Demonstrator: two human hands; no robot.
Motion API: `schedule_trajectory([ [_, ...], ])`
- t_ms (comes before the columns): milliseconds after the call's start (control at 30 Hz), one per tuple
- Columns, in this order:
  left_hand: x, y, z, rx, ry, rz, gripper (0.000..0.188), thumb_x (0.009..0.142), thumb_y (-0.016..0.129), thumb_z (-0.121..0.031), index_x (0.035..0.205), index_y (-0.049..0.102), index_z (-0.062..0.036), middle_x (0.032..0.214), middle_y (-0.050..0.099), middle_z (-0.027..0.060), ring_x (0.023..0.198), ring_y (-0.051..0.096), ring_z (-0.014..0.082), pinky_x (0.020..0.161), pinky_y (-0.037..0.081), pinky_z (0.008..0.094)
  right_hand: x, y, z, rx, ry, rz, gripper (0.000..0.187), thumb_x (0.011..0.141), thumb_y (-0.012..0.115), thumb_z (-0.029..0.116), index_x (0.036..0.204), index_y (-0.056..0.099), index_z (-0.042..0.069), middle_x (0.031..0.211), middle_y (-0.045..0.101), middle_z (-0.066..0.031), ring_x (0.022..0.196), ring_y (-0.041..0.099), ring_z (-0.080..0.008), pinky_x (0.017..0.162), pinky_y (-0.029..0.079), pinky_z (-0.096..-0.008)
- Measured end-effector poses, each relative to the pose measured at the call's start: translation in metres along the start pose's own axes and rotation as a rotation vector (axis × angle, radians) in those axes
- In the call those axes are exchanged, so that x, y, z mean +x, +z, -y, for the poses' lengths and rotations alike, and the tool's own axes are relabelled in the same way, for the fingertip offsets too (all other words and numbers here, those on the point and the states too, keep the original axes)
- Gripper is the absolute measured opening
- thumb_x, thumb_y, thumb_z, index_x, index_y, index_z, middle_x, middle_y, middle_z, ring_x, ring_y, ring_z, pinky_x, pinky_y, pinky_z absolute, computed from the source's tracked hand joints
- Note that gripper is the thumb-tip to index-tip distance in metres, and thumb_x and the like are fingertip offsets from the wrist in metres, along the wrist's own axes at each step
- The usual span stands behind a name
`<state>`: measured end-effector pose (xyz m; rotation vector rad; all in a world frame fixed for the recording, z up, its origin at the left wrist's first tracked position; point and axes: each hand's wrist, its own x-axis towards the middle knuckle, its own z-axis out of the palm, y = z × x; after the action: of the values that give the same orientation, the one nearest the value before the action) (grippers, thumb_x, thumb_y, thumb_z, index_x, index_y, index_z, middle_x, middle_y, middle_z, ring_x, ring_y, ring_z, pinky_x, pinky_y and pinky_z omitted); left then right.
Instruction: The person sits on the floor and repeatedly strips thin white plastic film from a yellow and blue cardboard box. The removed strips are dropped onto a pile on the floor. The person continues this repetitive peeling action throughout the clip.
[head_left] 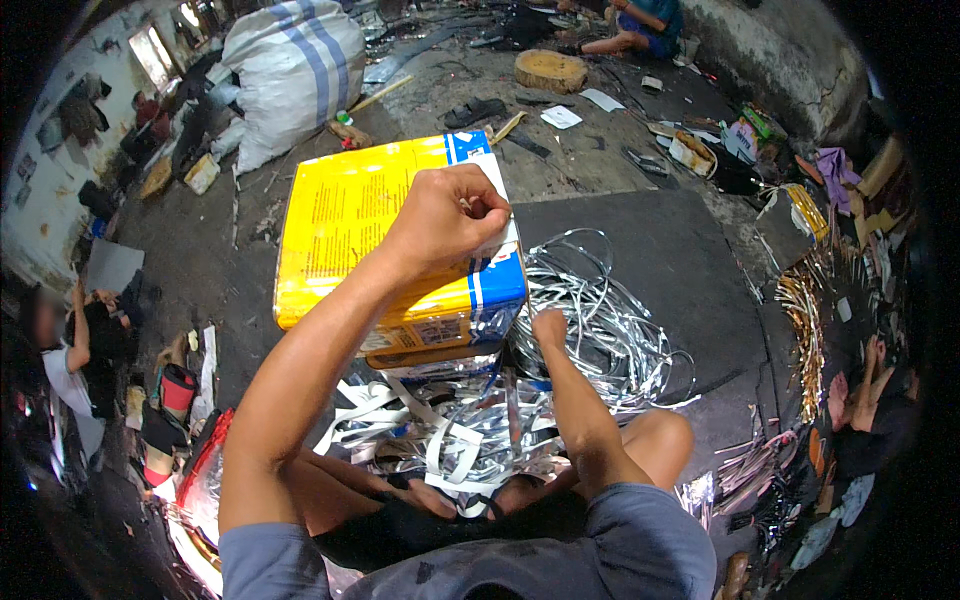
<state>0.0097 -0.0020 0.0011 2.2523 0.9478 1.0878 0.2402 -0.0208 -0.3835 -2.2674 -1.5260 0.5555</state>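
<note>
A large yellow and blue tin (345, 210) stands in front of me, its printed side facing up. Above its right part is my left hand (455, 215), fingers curled into a pinch by the tin's right edge. What that pinch holds, if anything, is too small to make out. Lower down, my right hand (549, 328) is closed beside the tin's right side, at the edge of a tangled heap of thin silver strips (610, 320). Its fingertips are hidden, so I cannot see what they grip. Flat white strips (455, 455) and shiny scraps lie between my legs, below the tin.
A dark mat (670, 240) lies under the silver heap. Farther off are a bulging white sack (290, 80), a round wooden block (550, 72) and a sandal (475, 112). Bundled strips (802, 330) and scraps line the right. Other people sit at far left, far right and the back.
</note>
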Motion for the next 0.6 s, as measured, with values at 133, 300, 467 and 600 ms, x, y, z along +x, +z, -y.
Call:
schedule_trajectory([
  [133, -0.002, -0.001, -0.002, -0.019, -0.065, 0.024, 0.005, 0.084, 0.075, -0.003, 0.087, 0.078, -0.0006, 0.087, 0.074, 0.0069, 0.077, 0.070, 0.0120, 0.072, 0.059, 0.0267, -0.009, -0.002, -0.012, 0.226, 0.257, -0.009, 0.032, 0.082, 0.064, 0.019, 0.100, 0.074, -0.005, 0.108, 0.072, -0.0292, 0.111, 0.068, -0.0452, 0.096, 0.053, -0.0525],
  [300, -0.003, -0.005, -0.006, -0.005, -0.101, 0.062, 0.004, 0.086, 0.075, -0.001, 0.088, 0.078, 0.0000, 0.090, 0.073, 0.0081, 0.082, 0.071, 0.0135, 0.073, 0.060, 0.0274, -0.027, -0.007, -0.038, 0.131, 0.368, -0.003, 0.034, 0.087, 0.062, 0.022, 0.105, 0.074, -0.005, 0.113, 0.070, -0.0334, 0.109, 0.068, -0.0487, 0.095, 0.054, -0.0531],
  [467, -0.005, -0.003, -0.013, -0.053, -0.027, 0.069, 0.005, 0.085, 0.073, 0.002, 0.088, 0.077, 0.0002, 0.087, 0.072, 0.0077, 0.079, 0.070, 0.0153, 0.072, 0.058, 0.0277, -0.026, -0.003, -0.049, 0.061, 0.372, 0.043, 0.030, 0.091, 0.058, 0.016, 0.107, 0.075, -0.003, 0.115, 0.071, -0.0286, 0.109, 0.070, -0.0452, 0.094, 0.056, -0.0528],
  [600, -0.010, -0.011, -0.013, 0.067, 0.150, 0.141, 0.017, 0.084, 0.072, 0.005, 0.097, 0.078, -0.0035, 0.095, 0.071, 0.0096, 0.084, 0.070, 0.0216, 0.075, 0.056, 0.0314, -0.024, -0.001, -0.054, 0.046, 0.346, 0.021, 0.031, 0.094, 0.053, 0.016, 0.105, 0.075, -0.003, 0.111, 0.073, -0.0269, 0.107, 0.071, -0.0448, 0.091, 0.057, -0.0532],
])
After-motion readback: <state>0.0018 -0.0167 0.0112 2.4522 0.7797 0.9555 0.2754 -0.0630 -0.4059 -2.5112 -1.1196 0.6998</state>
